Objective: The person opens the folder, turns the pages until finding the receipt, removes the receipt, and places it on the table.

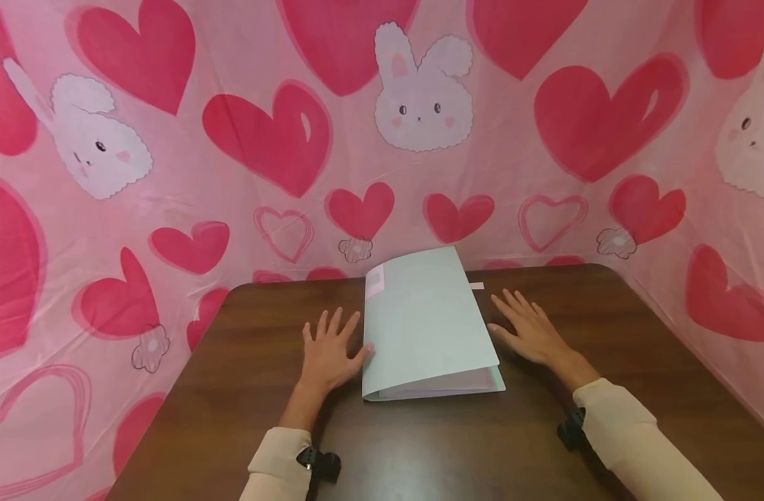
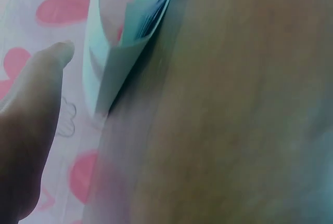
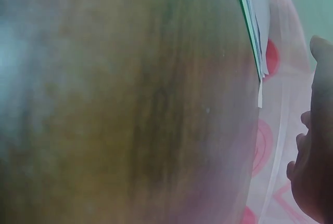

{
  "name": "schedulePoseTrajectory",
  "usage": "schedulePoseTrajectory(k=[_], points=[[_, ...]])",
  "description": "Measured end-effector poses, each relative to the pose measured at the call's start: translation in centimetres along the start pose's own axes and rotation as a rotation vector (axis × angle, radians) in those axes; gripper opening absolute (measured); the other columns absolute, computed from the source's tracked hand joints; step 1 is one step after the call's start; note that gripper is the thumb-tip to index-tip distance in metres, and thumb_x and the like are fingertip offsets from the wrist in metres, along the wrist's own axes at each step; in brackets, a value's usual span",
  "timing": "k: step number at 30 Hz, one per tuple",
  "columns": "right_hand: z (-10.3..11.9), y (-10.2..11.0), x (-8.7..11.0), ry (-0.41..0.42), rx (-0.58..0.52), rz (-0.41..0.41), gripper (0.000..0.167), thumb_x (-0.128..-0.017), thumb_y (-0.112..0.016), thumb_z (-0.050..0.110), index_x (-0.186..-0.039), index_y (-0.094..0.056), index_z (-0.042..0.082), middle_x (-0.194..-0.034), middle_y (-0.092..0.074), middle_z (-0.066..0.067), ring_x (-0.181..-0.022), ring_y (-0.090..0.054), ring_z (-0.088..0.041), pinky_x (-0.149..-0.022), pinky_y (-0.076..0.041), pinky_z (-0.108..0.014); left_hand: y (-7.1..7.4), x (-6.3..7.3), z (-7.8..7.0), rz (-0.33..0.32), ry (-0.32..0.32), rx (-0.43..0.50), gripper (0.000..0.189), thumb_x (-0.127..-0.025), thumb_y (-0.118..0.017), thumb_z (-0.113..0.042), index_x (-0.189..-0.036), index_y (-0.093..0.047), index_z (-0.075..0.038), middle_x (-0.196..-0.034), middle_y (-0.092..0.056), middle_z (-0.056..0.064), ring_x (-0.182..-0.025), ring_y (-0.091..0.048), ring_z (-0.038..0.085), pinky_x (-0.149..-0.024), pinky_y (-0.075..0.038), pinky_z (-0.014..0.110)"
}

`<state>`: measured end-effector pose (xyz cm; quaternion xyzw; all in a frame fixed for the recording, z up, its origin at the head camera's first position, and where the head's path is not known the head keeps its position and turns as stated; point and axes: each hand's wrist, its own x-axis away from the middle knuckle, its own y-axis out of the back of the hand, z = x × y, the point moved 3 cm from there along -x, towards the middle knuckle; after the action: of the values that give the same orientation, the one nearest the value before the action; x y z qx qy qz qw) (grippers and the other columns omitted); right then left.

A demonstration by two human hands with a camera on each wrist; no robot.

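A pale mint folder [image 1: 426,320] lies on the brown table, its top cover lifted a little at the right and front. Sheets inside the folder [image 2: 143,24] show at its open end in the left wrist view. My left hand [image 1: 330,358] is beside the spine with fingers spread, its thumb tip at the folder's left edge; whether it touches, I cannot tell. To the right of the folder is my right hand [image 1: 529,328], fingers extended and holding nothing. A small white tab [image 1: 476,286] sticks out from the folder's right side near the top.
The dark wooden table [image 1: 413,452] has rounded far corners. Behind it and on both sides hangs a pink cloth [image 1: 413,170] printed with hearts and rabbits. A black strap device [image 1: 319,464] sits on the left wrist, another [image 1: 572,429] on the right.
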<state>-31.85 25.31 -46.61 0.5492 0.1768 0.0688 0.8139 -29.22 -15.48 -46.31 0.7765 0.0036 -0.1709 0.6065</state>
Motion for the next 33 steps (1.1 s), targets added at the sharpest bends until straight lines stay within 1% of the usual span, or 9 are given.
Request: schedulePoseTrajectory(k=[3,7,12,16,21,24,27,30,33], points=[[0.2,-0.1,0.3,0.004,-0.005,0.004,0.072,-0.101,-0.052,0.048,-0.159,-0.032,0.009,-0.167,-0.023,-0.026,-0.154,-0.019,-0.051,-0.121,-0.012,-0.073,-0.1,0.5,-0.8,0.001,-0.016,0.019,0.076,-0.091,-0.05,-0.068,-0.157,-0.038,-0.031,-0.167,-0.033,0.013,-0.155,-0.026,0.044,-0.12,-0.015,0.074],[0.5,-0.3,0.6,0.014,-0.004,0.015,0.071,-0.102,-0.052,0.046,-0.159,-0.033,0.01,-0.167,-0.024,-0.026,-0.154,-0.019,-0.051,-0.121,-0.013,-0.072,-0.2,1.0,-1.8,0.003,-0.038,0.058,0.076,-0.091,-0.051,-0.068,-0.157,-0.039,-0.03,-0.166,-0.035,0.013,-0.155,-0.028,0.043,-0.12,-0.021,0.072],[0.8,-0.4,0.9,0.023,0.01,0.018,0.07,-0.102,-0.052,0.045,-0.159,-0.033,0.01,-0.167,-0.026,-0.025,-0.155,-0.02,-0.049,-0.121,-0.013,-0.071,-0.5,1.9,-3.1,0.006,-0.078,0.143,0.073,-0.093,-0.052,-0.064,-0.156,-0.041,-0.028,-0.165,-0.037,0.014,-0.153,-0.033,0.042,-0.119,-0.029,0.067],[1.2,-0.3,1.1,0.05,0.023,0.017,0.068,-0.101,-0.054,0.041,-0.158,-0.035,0.009,-0.166,-0.028,-0.026,-0.154,-0.023,-0.049,-0.121,-0.015,-0.071,-0.6,2.5,-4.1,0.009,-0.116,0.225,0.07,-0.094,-0.053,-0.059,-0.155,-0.044,-0.026,-0.163,-0.041,0.014,-0.15,-0.04,0.04,-0.116,-0.037,0.064],[1.7,-0.4,1.4,0.092,-0.001,0.029,0.068,-0.1,-0.056,0.036,-0.158,-0.036,0.007,-0.166,-0.028,-0.025,-0.154,-0.025,-0.048,-0.121,-0.018,-0.07,-0.5,3.2,-5.0,0.031,-0.145,0.296,0.068,-0.095,-0.056,-0.056,-0.155,-0.045,-0.025,-0.163,-0.041,0.013,-0.149,-0.041,0.037,-0.114,-0.041,0.062],[2.3,-0.5,1.5,0.132,-0.031,0.032,0.067,-0.1,-0.058,0.033,-0.157,-0.037,0.005,-0.165,-0.03,-0.025,-0.153,-0.027,-0.047,-0.121,-0.02,-0.069,-0.5,3.4,-5.5,0.053,-0.166,0.308,0.069,-0.095,-0.056,-0.058,-0.155,-0.044,-0.026,-0.164,-0.039,0.012,-0.151,-0.04,0.037,-0.114,-0.04,0.062],[2.9,-0.6,1.6,0.18,-0.051,0.031,0.066,-0.098,-0.06,0.032,-0.155,-0.04,0.003,-0.163,-0.033,-0.025,-0.152,-0.03,-0.048,-0.12,-0.024,-0.069,-0.5,3.6,-5.9,0.074,-0.186,0.302,0.07,-0.094,-0.057,-0.06,-0.155,-0.043,-0.028,-0.165,-0.038,0.011,-0.152,-0.038,0.036,-0.115,-0.04,0.061],[3.5,-0.9,1.9,0.23,-0.071,0.043,0.065,-0.097,-0.062,0.032,-0.153,-0.045,0.004,-0.162,-0.037,-0.025,-0.15,-0.033,-0.05,-0.118,-0.028,-0.069,-0.6,3.9,-6.4,0.085,-0.215,0.291,0.072,-0.092,-0.058,-0.061,-0.154,-0.045,-0.029,-0.164,-0.039,0.012,-0.152,-0.037,0.037,-0.115,-0.04,0.062],[4.1,-1.2,2.4,0.291,-0.088,0.049,0.065,-0.094,-0.066,0.029,-0.152,-0.046,0.006,-0.162,-0.039,-0.022,-0.148,-0.038,-0.048,-0.116,-0.034,-0.067,-0.7,4.1,-6.9,0.098,-0.243,0.266,0.073,-0.09,-0.058,-0.065,-0.153,-0.047,-0.029,-0.164,-0.04,0.012,-0.153,-0.036,0.039,-0.115,-0.04,0.062]])
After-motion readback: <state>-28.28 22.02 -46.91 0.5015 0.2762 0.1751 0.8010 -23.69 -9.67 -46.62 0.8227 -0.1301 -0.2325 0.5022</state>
